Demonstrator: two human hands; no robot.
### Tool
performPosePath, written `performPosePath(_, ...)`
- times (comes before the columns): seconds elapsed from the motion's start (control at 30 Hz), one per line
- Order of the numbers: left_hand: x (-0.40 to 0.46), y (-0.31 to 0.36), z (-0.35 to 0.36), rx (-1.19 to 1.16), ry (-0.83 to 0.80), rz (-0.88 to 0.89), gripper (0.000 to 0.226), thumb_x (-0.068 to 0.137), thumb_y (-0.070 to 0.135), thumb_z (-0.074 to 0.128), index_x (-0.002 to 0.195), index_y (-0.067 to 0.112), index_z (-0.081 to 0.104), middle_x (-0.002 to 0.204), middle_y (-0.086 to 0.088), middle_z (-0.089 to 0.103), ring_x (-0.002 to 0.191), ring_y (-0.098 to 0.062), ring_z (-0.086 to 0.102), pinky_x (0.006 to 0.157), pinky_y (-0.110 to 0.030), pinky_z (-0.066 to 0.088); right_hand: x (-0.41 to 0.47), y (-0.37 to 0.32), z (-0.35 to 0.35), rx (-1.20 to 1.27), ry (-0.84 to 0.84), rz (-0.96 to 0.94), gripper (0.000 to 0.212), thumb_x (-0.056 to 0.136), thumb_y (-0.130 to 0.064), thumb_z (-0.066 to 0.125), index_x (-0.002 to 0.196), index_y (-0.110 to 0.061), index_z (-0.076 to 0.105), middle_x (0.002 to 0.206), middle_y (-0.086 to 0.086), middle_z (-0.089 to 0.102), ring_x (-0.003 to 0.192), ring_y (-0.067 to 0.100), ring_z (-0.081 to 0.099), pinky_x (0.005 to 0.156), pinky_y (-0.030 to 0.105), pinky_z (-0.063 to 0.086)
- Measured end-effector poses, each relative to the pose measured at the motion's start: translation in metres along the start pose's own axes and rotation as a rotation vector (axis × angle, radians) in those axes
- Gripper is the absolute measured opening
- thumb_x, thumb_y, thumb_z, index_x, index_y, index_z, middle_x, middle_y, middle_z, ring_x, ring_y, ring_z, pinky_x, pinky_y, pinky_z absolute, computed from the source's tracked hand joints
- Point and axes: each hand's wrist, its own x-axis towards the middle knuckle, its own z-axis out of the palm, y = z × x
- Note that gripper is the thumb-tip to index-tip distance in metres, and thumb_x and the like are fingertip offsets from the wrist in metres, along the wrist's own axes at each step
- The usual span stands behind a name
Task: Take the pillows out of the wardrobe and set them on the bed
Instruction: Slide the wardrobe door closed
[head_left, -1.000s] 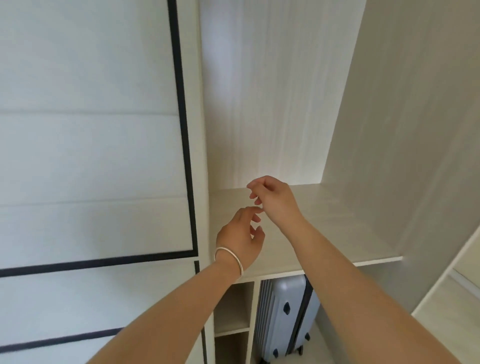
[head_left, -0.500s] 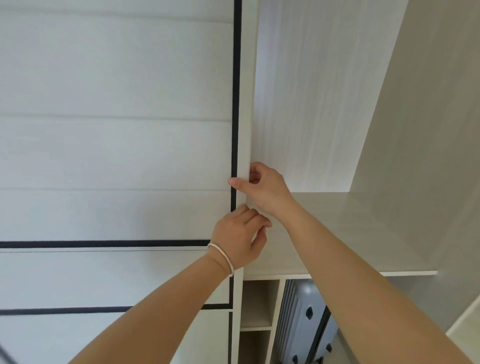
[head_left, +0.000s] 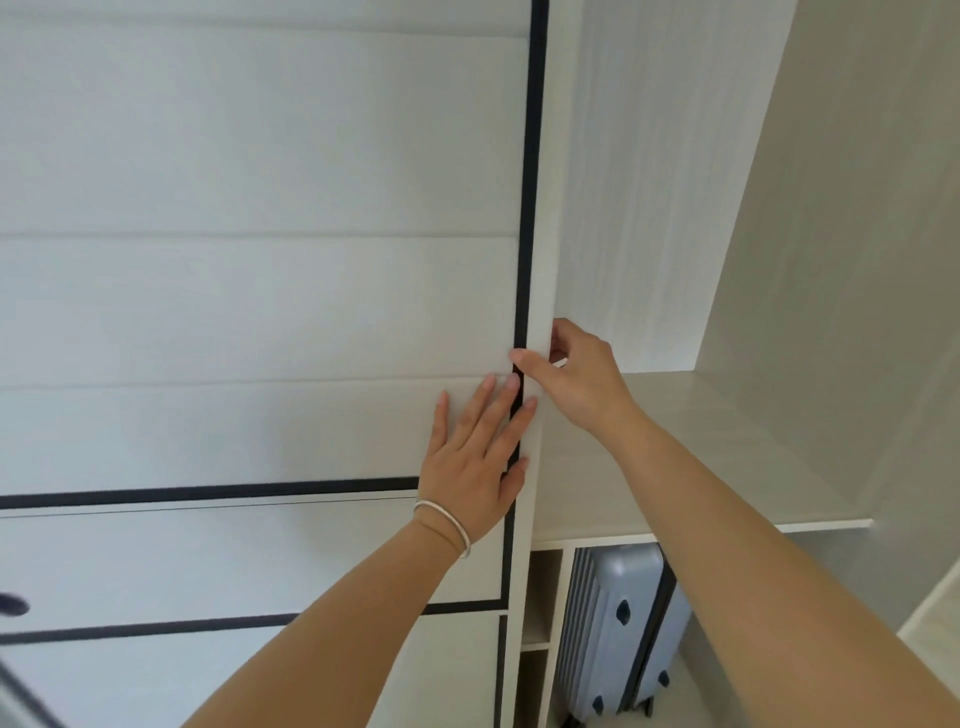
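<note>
The white sliding wardrobe door (head_left: 260, 312), framed in black lines, fills the left of the view. My right hand (head_left: 576, 379) grips the door's right edge, thumb on the front face and fingers curled behind it. My left hand (head_left: 478, 462) lies flat on the door face just below, fingers spread, a thin bracelet on the wrist. To the right the wardrobe is open, with a bare pale wooden shelf (head_left: 701, 457). No pillow and no bed are in view.
Below the shelf a light blue ribbed suitcase (head_left: 618, 634) stands upright. Small open cubbies (head_left: 540, 597) sit to its left. The wardrobe's side wall (head_left: 831, 234) rises on the right.
Both hands moved from hovering over the shelf to the door. The right hand took hold of the door's edge, the left opened flat against its face, and the door edge has shifted rightward.
</note>
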Motion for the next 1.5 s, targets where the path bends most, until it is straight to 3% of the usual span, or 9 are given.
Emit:
performPosePath(0.2,0.02,0.036,0.017,-0.049,-0.025,0.015,0.062,0.09,0.036,0.041,0.144,0.011,0.023,0.152,-0.002,0.019,0.146,-0.013,-0.009,0.116,-0.049,0.002,-0.005,0.02,-0.034,-0.052,0.051,0.02,0.018,0.089,-0.033,0.058,0.093,-0.015,0.054,0.081,-0.005,0.057,0.075,0.01,0.053,0.064,0.014,0.041)
performPosePath(0.47,0.054,0.094,0.043,-0.049,-0.08,0.096,0.069,0.084,0.039,0.042,0.143,0.01,0.023,0.153,0.0,0.015,0.145,-0.014,-0.015,0.116,-0.044,-0.003,-0.01,0.046,-0.094,-0.08,0.12,0.134,0.029,0.095,-0.03,0.048,0.117,-0.012,0.051,0.104,-0.002,0.059,0.095,0.013,0.054,0.073,0.018,0.04)
performPosePath(0.63,0.078,0.138,0.059,-0.057,-0.143,0.121,0.071,0.083,0.041,0.035,0.145,0.009,0.021,0.155,-0.002,0.011,0.145,-0.017,-0.016,0.115,-0.043,-0.008,-0.014,0.068,-0.133,-0.119,0.201,0.205,0.032,0.096,-0.03,0.043,0.118,-0.008,0.05,0.114,0.011,0.061,0.1,0.021,0.056,0.08,0.025,0.039)
performPosePath(0.77,0.097,0.167,0.072,-0.056,-0.16,0.204,0.07,0.084,0.041,0.032,0.146,0.01,0.02,0.157,-0.002,0.011,0.144,-0.022,-0.003,0.116,-0.042,-0.006,-0.017,0.085,-0.158,-0.118,0.32,0.282,0.026,0.098,-0.027,0.04,0.106,-0.004,0.047,0.083,0.0,0.052,0.083,0.018,0.05,0.061,0.01,0.038)
performPosePath(0.93,0.12,0.206,0.088,-0.051,-0.184,0.23,0.084,0.078,0.04,0.051,0.147,0.009,0.013,0.155,-0.003,0.006,0.144,-0.023,-0.004,0.116,-0.041,-0.01,-0.02,0.103,-0.196,-0.103,0.441,0.356,0.027,0.097,-0.029,0.042,0.093,-0.003,0.048,0.077,0.0,0.049,0.07,0.013,0.046,0.049,0.003,0.037)
performPosePath(1.0,0.129,0.223,0.093,-0.061,-0.19,0.223,0.086,0.077,0.04,0.054,0.147,0.008,0.014,0.155,-0.003,0.006,0.145,-0.022,0.0,0.116,-0.042,-0.009,-0.02,0.108,-0.213,-0.132,0.467,0.369,0.035,0.096,-0.031,0.045,0.096,0.003,0.05,0.08,0.006,0.05,0.072,0.016,0.046,0.053,0.01,0.038)
performPosePath(1.1,0.143,0.247,0.097,-0.083,-0.207,0.241,0.083,0.08,0.04,0.051,0.147,0.008,0.014,0.156,-0.005,0.002,0.144,-0.019,-0.002,0.115,-0.042,-0.011,-0.022,0.121,-0.234,-0.177,0.553,0.385,0.032,0.092,-0.033,0.05,0.084,-0.001,0.05,0.076,0.007,0.051,0.069,0.018,0.046,0.058,0.023,0.038)
performPosePath(1.23,0.158,0.273,0.108,-0.124,-0.257,0.28,0.082,0.084,0.041,0.047,0.145,0.007,0.004,0.155,-0.005,-0.007,0.144,-0.018,-0.011,0.113,-0.042,-0.019,-0.027,0.142,-0.251,-0.227,0.741,0.388,0.03,0.088,-0.033,0.057,0.081,-0.004,0.056,0.084,0.01,0.065,0.081,0.025,0.061,0.072,0.031,0.049)
performPosePath(1.5,0.184,0.319,0.13,-0.213,-0.26,0.358,0.079,0.092,0.04,0.032,0.144,0.007,-0.017,0.153,-0.006,-0.025,0.138,-0.02,-0.031,0.107,-0.042,-0.029,-0.033,0.168,-0.294,-0.181,0.891,0.448,0.024,0.091,-0.028,0.055,0.109,-0.013,0.063,0.091,-0.006,0.059,0.086,0.01,0.056,0.07,0.011,0.038)
